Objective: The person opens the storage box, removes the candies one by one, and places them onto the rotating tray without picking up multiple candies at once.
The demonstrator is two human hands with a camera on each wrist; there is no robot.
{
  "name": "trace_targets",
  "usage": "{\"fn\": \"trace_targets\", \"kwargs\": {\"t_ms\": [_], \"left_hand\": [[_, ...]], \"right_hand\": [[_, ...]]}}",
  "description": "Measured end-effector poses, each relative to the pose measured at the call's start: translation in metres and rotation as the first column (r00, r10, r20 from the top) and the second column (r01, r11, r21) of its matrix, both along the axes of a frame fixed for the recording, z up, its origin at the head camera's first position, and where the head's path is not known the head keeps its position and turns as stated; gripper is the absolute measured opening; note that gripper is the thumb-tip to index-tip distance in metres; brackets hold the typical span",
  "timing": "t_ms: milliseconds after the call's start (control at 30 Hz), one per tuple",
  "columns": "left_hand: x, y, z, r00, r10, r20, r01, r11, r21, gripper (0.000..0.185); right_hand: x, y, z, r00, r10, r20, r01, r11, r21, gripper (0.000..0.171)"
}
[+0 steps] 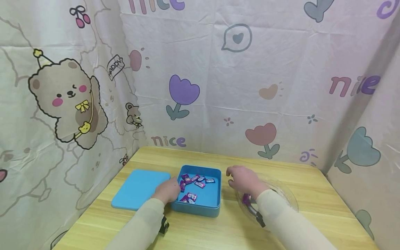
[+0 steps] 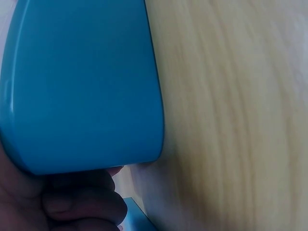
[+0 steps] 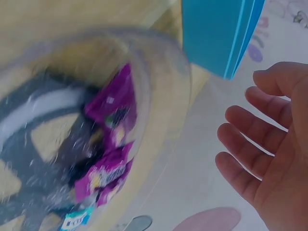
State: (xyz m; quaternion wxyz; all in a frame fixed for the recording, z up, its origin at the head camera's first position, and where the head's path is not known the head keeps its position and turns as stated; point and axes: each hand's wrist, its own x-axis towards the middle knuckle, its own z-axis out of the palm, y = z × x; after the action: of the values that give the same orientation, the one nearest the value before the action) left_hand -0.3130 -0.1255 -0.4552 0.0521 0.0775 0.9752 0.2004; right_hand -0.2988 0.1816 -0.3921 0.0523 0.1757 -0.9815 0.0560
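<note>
Two hands work over a wooden counter (image 1: 315,194) walled on three sides by cartoon-print cloth (image 1: 265,69). On the counter's left lies a flat blue lid (image 1: 137,189), and just right of it, touching or nearly so, stands the open blue box (image 1: 215,203), square with rounded corners. Right of the box sits a clear glass bowl (image 1: 289,198). The left hand (image 1: 168,191) rests against the box's left wall; the left wrist view shows its fingers (image 2: 72,202) curled beside the box's outer side (image 2: 82,86), though whether they grip the wall I cannot tell. The right hand (image 1: 245,180) hovers over the bowl's left part, near the box, holding nothing; its fingers (image 3: 245,139) are loosely spread and slightly bent. Several purple-wrapped candies (image 1: 195,180) lie scattered inside the box, and a few more candies (image 3: 113,144) lie in the bowl under the right wrist.
</note>
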Motion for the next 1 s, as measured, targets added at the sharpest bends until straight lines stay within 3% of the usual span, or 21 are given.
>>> {"fn": "trace_targets", "kwargs": {"t_ms": [433,1000], "left_hand": [[0.0,0.001,0.0,1.0,0.007,0.006,-0.007,1.0,0.009,0.043],[-0.002,0.001,-0.003,0.999,0.032,0.016,-0.032,0.999,0.024,0.046]], "right_hand": [[0.006,-0.033,-0.006,0.998,0.061,-0.007,-0.061,0.998,0.021,0.026],[0.008,-0.076,-0.017,0.97,0.24,0.046,-0.242,0.97,0.024,0.023]]}}
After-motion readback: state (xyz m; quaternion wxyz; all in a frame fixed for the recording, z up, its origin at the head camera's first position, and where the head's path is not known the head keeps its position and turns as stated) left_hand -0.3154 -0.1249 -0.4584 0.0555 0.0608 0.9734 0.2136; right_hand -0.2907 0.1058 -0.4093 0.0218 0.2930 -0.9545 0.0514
